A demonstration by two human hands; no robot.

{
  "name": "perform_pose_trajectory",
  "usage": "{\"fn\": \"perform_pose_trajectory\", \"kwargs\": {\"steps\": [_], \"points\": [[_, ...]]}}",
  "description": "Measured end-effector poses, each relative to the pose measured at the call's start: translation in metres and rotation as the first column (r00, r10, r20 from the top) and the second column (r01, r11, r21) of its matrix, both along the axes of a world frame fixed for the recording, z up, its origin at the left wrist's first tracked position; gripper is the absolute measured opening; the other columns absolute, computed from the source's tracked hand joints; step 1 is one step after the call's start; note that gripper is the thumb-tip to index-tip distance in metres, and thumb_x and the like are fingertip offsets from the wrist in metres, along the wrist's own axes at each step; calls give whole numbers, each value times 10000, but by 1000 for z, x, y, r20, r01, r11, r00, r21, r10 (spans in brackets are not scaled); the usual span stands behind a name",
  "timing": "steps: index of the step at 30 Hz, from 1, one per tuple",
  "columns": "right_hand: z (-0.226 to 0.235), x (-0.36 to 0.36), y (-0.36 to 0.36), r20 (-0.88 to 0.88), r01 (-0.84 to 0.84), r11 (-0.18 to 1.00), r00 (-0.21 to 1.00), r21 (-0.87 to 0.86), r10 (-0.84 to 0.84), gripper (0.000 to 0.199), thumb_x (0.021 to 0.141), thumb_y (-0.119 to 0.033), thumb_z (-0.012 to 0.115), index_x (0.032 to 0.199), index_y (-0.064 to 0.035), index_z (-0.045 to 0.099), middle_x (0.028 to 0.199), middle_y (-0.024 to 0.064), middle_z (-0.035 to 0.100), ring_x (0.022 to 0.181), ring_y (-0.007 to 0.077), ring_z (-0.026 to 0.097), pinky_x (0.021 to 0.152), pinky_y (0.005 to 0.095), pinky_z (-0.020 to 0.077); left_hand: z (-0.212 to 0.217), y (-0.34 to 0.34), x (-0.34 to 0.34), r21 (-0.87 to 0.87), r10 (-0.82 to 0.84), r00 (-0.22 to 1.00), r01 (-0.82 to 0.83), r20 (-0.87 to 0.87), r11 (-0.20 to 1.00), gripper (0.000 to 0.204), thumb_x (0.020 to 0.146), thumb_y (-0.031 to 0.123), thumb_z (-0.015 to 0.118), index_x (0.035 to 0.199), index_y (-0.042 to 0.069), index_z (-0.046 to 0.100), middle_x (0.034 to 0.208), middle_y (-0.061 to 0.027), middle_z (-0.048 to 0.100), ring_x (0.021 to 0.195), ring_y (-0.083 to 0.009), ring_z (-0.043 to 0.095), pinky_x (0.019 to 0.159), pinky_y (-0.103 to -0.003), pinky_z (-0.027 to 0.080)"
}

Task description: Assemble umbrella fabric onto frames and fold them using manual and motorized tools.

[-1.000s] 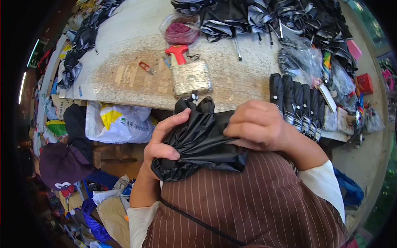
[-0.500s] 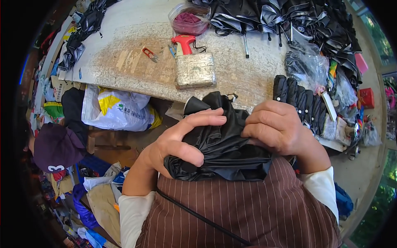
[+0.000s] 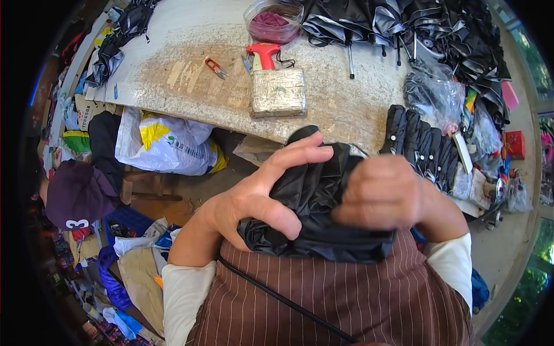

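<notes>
A black folding umbrella (image 3: pixel 311 187), its canopy bunched in folds, lies sideways against my apron. My left hand (image 3: pixel 251 199) grips its left end, thumb on the near side and fingers stretched over the far side. On the right part of the canopy, my right hand (image 3: pixel 381 193) is curled in, its fingertips against the fabric and blurred by motion. A thin dark cord or strap shows just past the right hand's knuckles. The umbrella's handle cannot be made out.
On the worn table (image 3: pixel 190 98) lie a foil-like wrapped block (image 3: pixel 280 93), a red tagging gun (image 3: pixel 265 53), red-handled snips (image 3: pixel 216 68) and a tub of maroon material (image 3: pixel 271 24). Black umbrellas (image 3: pixel 398 23) pile up behind; several rolled ones (image 3: pixel 411 135) stand right. A person's cap (image 3: pixel 81 196) shows left.
My right hand has shifted slightly and now blurs, its fingers curled further over the canopy. The umbrella, still in my left hand, has moved a little right and looks more tightly gathered.
</notes>
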State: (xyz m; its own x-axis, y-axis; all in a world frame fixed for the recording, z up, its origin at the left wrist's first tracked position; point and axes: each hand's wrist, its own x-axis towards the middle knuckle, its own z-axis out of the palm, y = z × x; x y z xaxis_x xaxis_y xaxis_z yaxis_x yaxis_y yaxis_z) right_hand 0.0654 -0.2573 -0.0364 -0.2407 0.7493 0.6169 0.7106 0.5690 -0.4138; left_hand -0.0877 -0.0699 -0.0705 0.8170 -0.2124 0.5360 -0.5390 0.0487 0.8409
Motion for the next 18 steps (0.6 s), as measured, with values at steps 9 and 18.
{"fn": "perform_pose_trajectory", "kwargs": {"steps": [9,18], "points": [[2,16,13,-401,22,979,910,-205,-104,123,717,-144,766,784,-62,704,745,20,620,637,163,559,627,261,478,-4,5,-1,-100,-110,987,99,-115,990,201,620,124,722,814,153,678,1450,-292,232,1326,-474,272,1073,-535,256],[34,1,25,28,-5,985,1000,173,0,19,770,-90,699,773,-82,682,748,9,598,640,147,549,587,237,466,5,17,-1,-82,16,995,-24,-97,996,261,607,37,729,821,85,589,1260,-296,477,1185,-450,471,1066,-492,308]]}}
